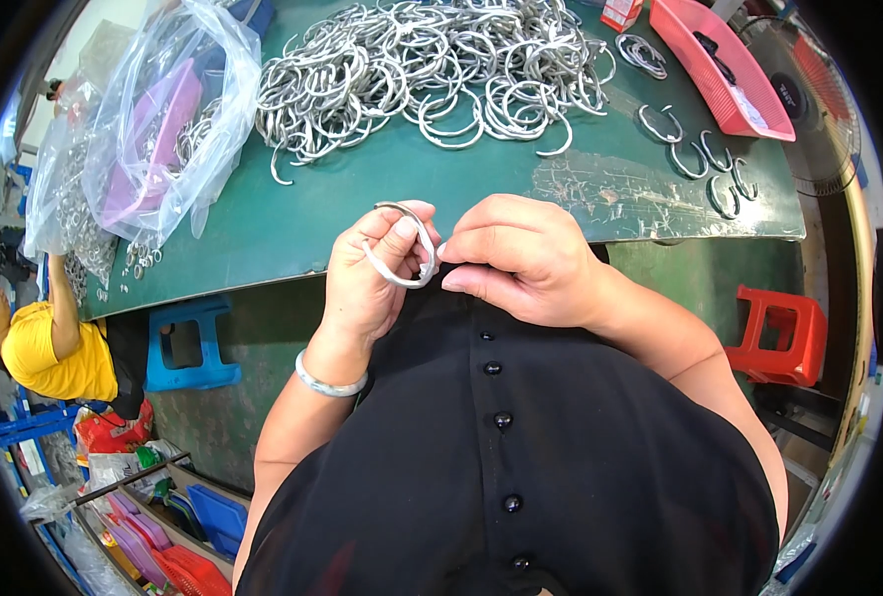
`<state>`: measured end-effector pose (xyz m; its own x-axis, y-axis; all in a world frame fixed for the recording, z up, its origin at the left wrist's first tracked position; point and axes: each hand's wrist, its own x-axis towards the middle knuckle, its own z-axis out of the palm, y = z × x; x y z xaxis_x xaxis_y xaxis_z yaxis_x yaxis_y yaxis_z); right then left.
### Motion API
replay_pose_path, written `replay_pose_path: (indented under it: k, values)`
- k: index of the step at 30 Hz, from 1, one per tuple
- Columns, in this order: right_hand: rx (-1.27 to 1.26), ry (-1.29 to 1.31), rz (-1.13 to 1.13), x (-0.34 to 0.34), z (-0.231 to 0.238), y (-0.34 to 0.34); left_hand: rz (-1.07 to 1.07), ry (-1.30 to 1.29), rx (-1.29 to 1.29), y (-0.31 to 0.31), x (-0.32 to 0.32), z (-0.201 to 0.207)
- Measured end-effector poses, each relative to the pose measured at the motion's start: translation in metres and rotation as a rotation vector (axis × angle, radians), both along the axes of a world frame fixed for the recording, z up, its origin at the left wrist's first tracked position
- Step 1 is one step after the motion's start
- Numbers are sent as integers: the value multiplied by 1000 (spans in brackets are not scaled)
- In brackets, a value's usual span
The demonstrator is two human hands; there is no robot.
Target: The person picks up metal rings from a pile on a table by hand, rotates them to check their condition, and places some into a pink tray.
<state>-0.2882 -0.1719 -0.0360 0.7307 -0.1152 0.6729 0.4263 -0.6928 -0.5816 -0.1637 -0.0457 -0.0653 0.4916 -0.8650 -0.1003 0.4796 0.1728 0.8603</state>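
Observation:
My left hand [354,283] pinches an open metal ring [394,279], a C-shaped silver-grey band like a bangle, upright between thumb and fingers. Close by on its right, my right hand [536,260] has thumb and forefinger pressed together at the ring's edge; whatever sits between those fingertips is too small to make out. Both hands are over the near edge of the green table [293,223]. Beyond them lies a large heap of similar open rings [432,70]. Several single rings [697,159] are set apart at the right.
A pink basket [670,45] with dark items stands at the right, near a fan [791,94]. Clear plastic bags [225,65] with metal parts crowd the left. A red stool [809,343] and a blue stool [191,375] flank me. A person in yellow [54,358] works at far left.

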Motion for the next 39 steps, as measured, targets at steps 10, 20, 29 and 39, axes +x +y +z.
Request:
replay_pose_path:
  k: [10,20,29,39]
  values:
    - [32,77,-43,-2,-6,-11,-222,226,-47,4,7,1]
    - [87,236,-206,-3,-27,-36,-238,248,-44,6,11,-3]
    - [91,367,-277,4,-42,-50,156,-91,160,9,67,11]
    - [-292,469,-416,34,-39,-57,795,-497,291,47,245,85]
